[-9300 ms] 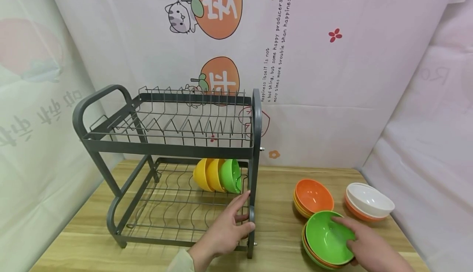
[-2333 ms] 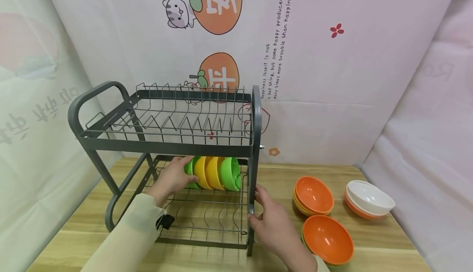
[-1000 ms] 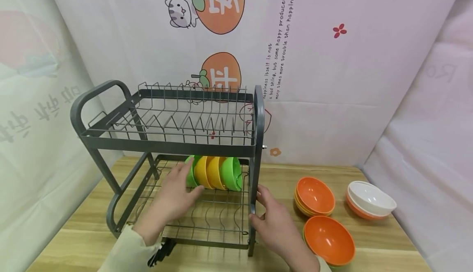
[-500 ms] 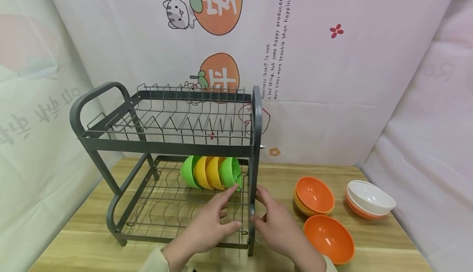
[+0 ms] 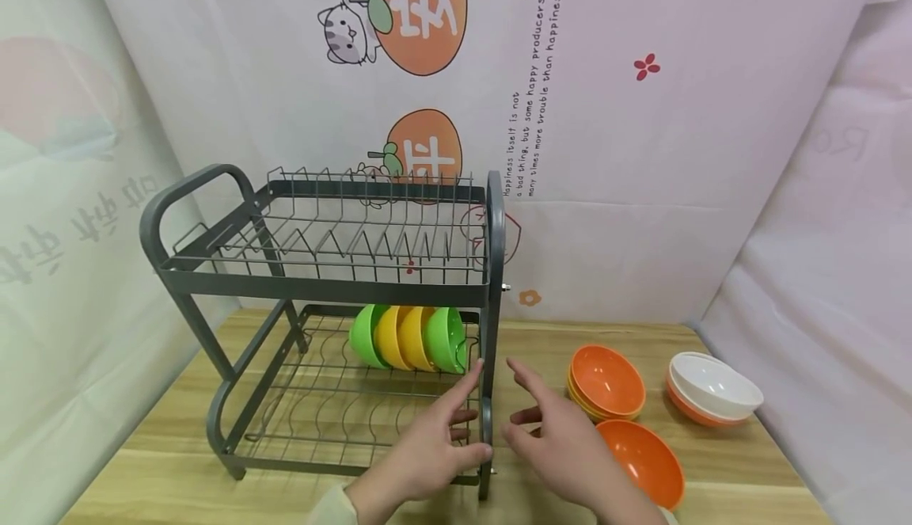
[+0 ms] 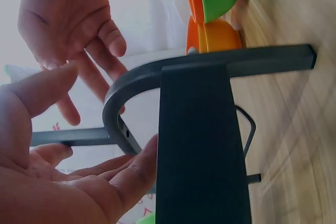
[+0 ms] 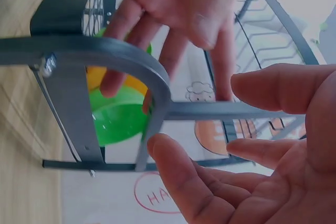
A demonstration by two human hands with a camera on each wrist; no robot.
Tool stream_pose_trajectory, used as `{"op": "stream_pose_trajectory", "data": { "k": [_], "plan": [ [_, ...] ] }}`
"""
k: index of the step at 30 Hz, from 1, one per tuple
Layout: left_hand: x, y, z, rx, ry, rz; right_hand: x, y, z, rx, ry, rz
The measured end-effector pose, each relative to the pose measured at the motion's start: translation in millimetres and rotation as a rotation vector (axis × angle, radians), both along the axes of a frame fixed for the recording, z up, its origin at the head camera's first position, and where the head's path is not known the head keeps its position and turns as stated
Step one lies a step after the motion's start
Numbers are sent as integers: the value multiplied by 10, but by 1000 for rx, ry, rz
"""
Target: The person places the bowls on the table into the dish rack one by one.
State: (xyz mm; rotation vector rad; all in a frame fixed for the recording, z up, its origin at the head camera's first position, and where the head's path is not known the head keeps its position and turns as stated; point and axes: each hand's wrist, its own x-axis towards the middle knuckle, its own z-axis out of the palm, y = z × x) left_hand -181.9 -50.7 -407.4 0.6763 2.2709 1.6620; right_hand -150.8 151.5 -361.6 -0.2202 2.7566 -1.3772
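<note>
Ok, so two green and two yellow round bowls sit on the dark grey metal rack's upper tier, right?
Upper is wrong: the head view shows the two green and two yellow round bowls on the lower tier of the dark grey metal rack.

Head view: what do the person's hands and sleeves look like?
The left hand and right hand are ungloved, their fingers bare. The left sleeve is pale cream and plain where it shows; only a sliver of the right sleeve is visible, similarly pale.
</note>
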Motion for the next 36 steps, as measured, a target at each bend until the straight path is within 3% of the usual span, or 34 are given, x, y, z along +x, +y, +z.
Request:
{"op": "stream_pose_trajectory", "data": {
  "k": [7,18,30,33,36],
  "plan": [
    [-1,86,-19,32,-19,24,42,207,79,-17,-24,-69],
    [22,181,-80,1,86,77,93,641,92,55,21,-68],
    [13,209,-102,16,39,96,134,1428,-64,368,81,-89],
    [9,213,-105,20,30,94,96,1663,-140,362,29,-82],
    [10,213,-111,29,29,89,54,1873,-232,272,-70,-29]
  ]
}}
